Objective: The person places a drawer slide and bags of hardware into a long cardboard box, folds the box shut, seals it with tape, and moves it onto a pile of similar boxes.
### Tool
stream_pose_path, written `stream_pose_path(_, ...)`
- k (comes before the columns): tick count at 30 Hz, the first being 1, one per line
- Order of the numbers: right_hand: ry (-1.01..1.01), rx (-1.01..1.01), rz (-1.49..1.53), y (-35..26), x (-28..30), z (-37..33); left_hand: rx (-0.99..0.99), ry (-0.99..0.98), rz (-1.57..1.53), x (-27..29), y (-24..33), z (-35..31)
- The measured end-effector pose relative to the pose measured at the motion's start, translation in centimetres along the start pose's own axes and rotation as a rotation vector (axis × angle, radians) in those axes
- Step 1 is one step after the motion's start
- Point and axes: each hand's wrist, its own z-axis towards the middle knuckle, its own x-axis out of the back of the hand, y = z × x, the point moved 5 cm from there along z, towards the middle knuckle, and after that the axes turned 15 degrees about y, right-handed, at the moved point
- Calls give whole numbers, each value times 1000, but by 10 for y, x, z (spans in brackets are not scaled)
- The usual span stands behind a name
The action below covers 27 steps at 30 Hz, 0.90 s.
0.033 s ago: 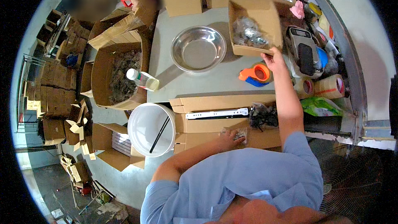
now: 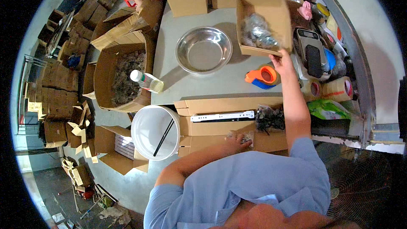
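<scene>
My right hand (image 2: 282, 62) reaches out and grips the near edge of a shallow cardboard box (image 2: 275, 15), which is tilted toward me. Inside it lie several clear plastic bags of small parts (image 2: 259, 32). Close to my body, my left hand (image 2: 236, 144) has its fingers on a small clear plastic bag (image 2: 247, 138) over a flattened open carton (image 2: 203, 142). On that carton lies a white metal drawer slide (image 2: 222, 116). Beside the slide is a clear bag of black parts (image 2: 270, 118), partly behind my right forearm.
A steel bowl (image 2: 203, 51), an orange tape dispenser (image 2: 262, 76) and a clear bottle (image 2: 147, 81) stand on the grey table. At left are a white bucket (image 2: 137, 123) and an open carton (image 2: 101, 85). A scale (image 2: 311, 51) and tape rolls (image 2: 337, 89) sit at right.
The shallow box and my right hand have shifted slightly to the right. My left hand stays at the small bag.
</scene>
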Motion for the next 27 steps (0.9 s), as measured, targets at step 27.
stream_pose_path(27,-278,1349,-712,114,123,-308,209,323,1,21,5,-23)
